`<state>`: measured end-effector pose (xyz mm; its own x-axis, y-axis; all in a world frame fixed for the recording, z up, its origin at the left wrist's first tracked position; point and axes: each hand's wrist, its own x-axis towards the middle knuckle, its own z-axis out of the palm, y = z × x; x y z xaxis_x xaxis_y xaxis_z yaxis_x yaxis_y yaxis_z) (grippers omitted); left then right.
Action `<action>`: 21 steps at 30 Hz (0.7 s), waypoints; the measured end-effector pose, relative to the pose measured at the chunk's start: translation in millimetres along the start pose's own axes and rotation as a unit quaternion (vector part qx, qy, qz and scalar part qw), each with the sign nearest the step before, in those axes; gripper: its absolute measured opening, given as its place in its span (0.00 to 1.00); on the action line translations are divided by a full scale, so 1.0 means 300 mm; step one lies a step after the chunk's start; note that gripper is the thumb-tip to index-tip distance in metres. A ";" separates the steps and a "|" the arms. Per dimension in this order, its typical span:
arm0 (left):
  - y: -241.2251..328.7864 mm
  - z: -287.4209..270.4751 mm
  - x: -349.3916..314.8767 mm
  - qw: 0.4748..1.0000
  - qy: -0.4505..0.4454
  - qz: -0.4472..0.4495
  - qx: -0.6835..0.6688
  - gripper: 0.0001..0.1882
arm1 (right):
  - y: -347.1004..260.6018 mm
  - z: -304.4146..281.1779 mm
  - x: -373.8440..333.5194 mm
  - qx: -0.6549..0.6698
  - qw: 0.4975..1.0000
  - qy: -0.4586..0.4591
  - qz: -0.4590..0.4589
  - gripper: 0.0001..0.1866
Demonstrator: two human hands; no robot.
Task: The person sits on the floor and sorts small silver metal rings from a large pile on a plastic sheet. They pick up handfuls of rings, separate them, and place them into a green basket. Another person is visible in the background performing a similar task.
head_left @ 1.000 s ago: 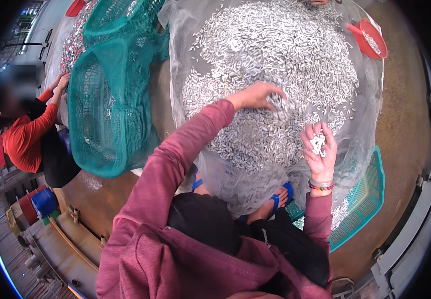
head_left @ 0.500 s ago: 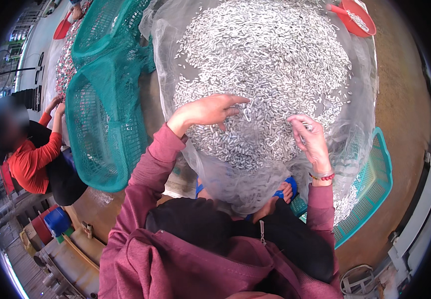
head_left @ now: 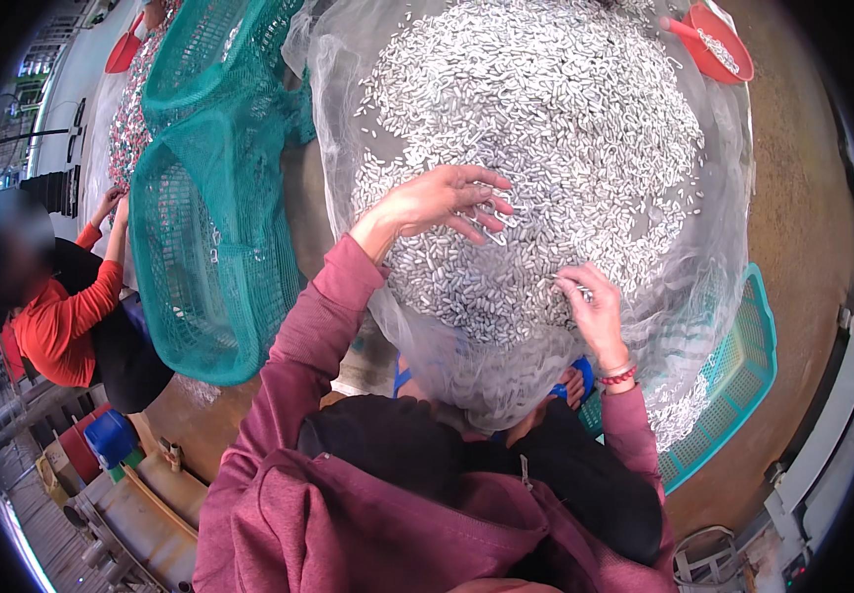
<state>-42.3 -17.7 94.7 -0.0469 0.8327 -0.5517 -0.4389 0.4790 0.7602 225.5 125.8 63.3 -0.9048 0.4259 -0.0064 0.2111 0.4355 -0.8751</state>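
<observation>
A broad heap of small, pale silvery pieces (head_left: 545, 109), many of them elongated loops like snap clips, lies on a sheer white net (head_left: 684, 267) in front of me. Over the heap's left middle is my left hand (head_left: 442, 203), its fingers bent around a few pale loop-shaped clips (head_left: 496, 229) that stick out beneath them. My right hand (head_left: 593, 301) is at the heap's near right part, thumb and fingertips pinched together low over the pieces. Whatever sits in that pinch is too small to make out.
A red scoop (head_left: 713, 44) with pale pieces lies at the far right. One turquoise basket (head_left: 753, 366) stands at my right, partly under the net. Net-draped green baskets (head_left: 204, 267) stand on the left. Beyond them, a person in an orange top (head_left: 66, 326) works at another heap (head_left: 130, 128).
My left hand has shifted slightly right and its pointing index finger has curled in. My right hand has moved left and down, its fingers closing into a pinch at the heap.
</observation>
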 end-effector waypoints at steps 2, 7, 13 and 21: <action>-0.002 -0.004 0.001 0.998 0.006 0.003 0.061 0.22 | -0.017 -0.024 0.020 0.068 0.997 0.018 0.025 0.04; -0.002 0.009 -0.011 0.998 0.030 0.052 -0.020 0.22 | -0.059 -0.068 0.070 0.445 0.860 -0.014 0.250 0.07; -0.023 0.013 -0.021 0.993 0.011 0.048 -0.104 0.23 | -0.105 -0.106 0.087 0.502 0.813 -0.056 0.288 0.09; -0.046 0.003 -0.007 0.984 0.121 0.039 0.127 0.17 | -0.051 -0.100 0.325 0.426 0.859 -0.180 0.219 0.12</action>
<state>-35.5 -25.9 85.8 -0.2964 0.7943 -0.5303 -0.1881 0.4958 0.8478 145.1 184.4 90.7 -0.8954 0.0611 -0.4410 0.3525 -0.5078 -0.7860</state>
